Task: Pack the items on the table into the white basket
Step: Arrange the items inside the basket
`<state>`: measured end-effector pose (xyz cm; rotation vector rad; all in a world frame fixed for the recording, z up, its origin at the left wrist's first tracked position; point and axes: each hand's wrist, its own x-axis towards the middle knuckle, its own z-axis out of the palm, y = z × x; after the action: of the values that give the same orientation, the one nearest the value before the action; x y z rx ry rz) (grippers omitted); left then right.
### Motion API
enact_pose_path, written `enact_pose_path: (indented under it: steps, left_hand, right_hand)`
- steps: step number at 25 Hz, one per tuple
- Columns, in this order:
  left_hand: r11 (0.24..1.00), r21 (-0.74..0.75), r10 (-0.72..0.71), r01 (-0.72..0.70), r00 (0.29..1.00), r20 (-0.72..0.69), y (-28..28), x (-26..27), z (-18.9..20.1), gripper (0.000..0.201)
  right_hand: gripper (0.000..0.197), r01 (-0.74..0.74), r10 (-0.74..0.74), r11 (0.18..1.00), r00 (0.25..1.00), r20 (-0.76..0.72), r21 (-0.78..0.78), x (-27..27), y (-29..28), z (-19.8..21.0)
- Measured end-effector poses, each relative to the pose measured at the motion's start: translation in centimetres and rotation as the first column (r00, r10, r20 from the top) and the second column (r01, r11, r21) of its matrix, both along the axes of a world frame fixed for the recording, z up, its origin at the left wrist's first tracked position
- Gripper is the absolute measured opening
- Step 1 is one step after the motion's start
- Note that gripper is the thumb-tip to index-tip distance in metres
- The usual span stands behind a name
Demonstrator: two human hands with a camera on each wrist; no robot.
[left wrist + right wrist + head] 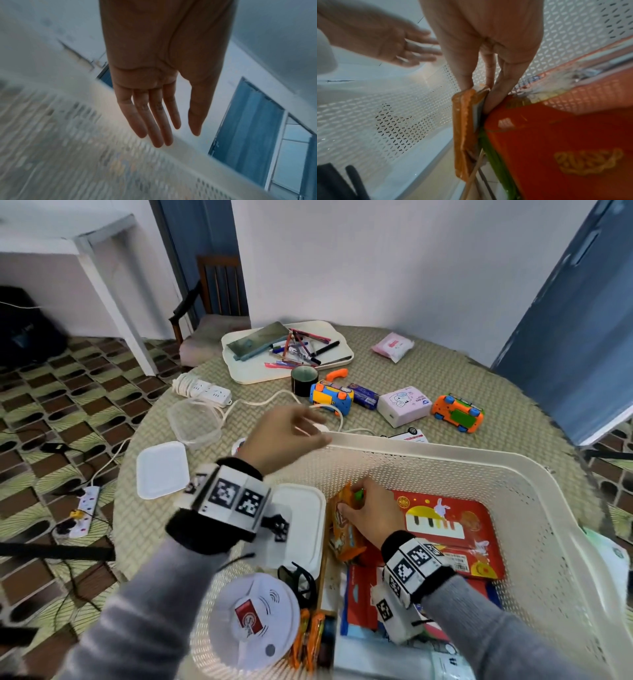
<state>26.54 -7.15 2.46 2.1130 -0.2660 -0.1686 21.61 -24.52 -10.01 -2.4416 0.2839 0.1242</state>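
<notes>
The white perforated basket (455,457) fills the near right of the table. Inside it my right hand (359,501) pinches an orange snack packet (344,529) that stands on edge beside a red piano-print box (455,525); in the right wrist view its fingers (465,75) clamp the orange snack packet (464,129) next to the red box (556,135). My left hand (308,426) hovers empty over the basket's far left corner, its straight fingers (154,121) spread above the blurred rim (197,147).
On the table beyond the basket lie a blue-yellow toy car (331,396), an orange toy car (457,413), tissue packs (404,405), a tape roll (304,380), a pen tray (239,364), a power strip (205,392) and clear tubs (195,422). A smoke alarm (255,619) and white lid (301,529) lie inside.
</notes>
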Motion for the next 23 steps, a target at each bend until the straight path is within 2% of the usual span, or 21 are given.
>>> enact_pose_path:
  steps: [2,4,6,8,10,12,14,17,20,23]
  left_hand:
    - [0.985,0.169,-0.043,0.024,0.993,0.108,2.1,0.1,3.2,0.024]
    - [0.943,0.328,-0.096,0.055,0.989,0.111,4.7,0.6,4.5,0.033]
    - [0.871,0.471,-0.154,0.142,0.988,-0.013,6.9,0.8,3.7,0.055]
    - [0.800,0.546,-0.188,0.250,0.968,-0.168,8.3,0.3,1.7,0.078]
    - [0.802,0.528,-0.179,0.280,0.955,-0.236,9.1,-0.7,-0.6,0.093]
    - [0.875,0.419,-0.156,0.242,0.961,-0.227,9.6,-1.3,-2.4,0.097]
    - [0.939,0.293,-0.120,0.181,0.969,-0.215,9.7,-1.5,-3.2,0.091]
    - [0.962,0.227,-0.107,0.152,0.974,-0.199,10.0,-1.4,-3.8,0.085]
    - [0.970,0.201,-0.099,0.137,0.977,-0.188,10.4,-1.1,-4.2,0.084]
    - [0.976,0.179,-0.091,0.125,0.978,-0.186,10.3,-1.2,-4.3,0.083]
  right_hand:
    - [0.037,-0.037,0.034,0.996,0.999,-0.033,-0.078,-0.2,0.3,0.1]
    - [0.037,-0.046,0.043,0.995,0.999,-0.031,-0.087,-0.4,0.6,0.0]
    - [0.039,-0.060,0.058,0.989,0.998,-0.018,-0.133,-0.5,0.8,-0.5]
    - [0.042,-0.091,0.087,0.975,0.996,-0.025,-0.203,-0.7,0.8,-0.9]
    - [0.042,-0.118,0.112,0.961,0.993,-0.038,-0.252,-0.8,0.8,-1.0]
    - [0.044,-0.137,0.129,0.954,0.991,-0.045,-0.268,-0.8,0.9,-1.0]
    - [0.051,-0.154,0.149,0.951,0.988,-0.040,-0.266,-1.0,0.8,-1.1]
    - [0.070,-0.237,0.240,0.935,0.970,-0.020,-0.263,-1.7,0.5,-1.2]
    - [0.087,-0.431,0.427,0.818,0.899,-0.101,-0.380,-2.7,0.1,-0.9]
    - [0.083,-0.512,0.499,0.703,0.850,-0.170,-0.494,-2.9,0.0,-1.0]
